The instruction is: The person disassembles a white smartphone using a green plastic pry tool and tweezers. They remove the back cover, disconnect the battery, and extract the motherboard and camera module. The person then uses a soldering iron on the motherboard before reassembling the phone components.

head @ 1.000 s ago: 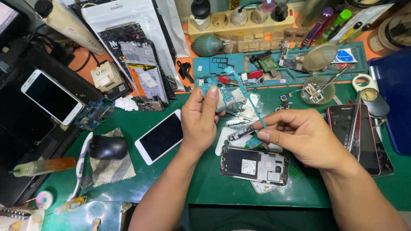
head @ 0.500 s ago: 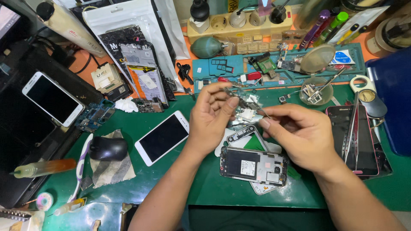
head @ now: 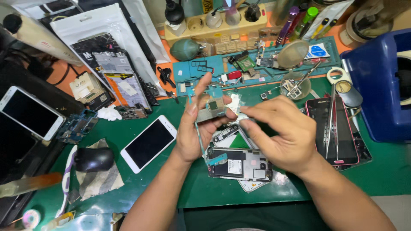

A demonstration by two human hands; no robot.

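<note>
Two bare hands at centre, raised over a green work mat.

Item 1: our left hand, fingers pinched on a small circuit board with a thin blue flex strip hanging down from it; board held tilted above the mat, clear of the bench.

Item 2: our right hand, fingers drawn together, fingertips meeting the board's right edge; we cannot tell whether it grips anything of its own.

Item 3: opened phone chassis, back up, flat on the mat directly beneath both hands.

Item 4: white-framed phone, screen dark, lying diagonal to the left of our left wrist.

Item 5: second white phone, far left, on a dark surface.

Item 6: black computer mouse on a grey cloth, lower left.

Item 7: pink-edged phone to the right, with metal tweezers laid across its screen.

Item 8: blue plastic bin, far right.

Item 9: teal parts tray behind the hands, strewn with small components.
</note>
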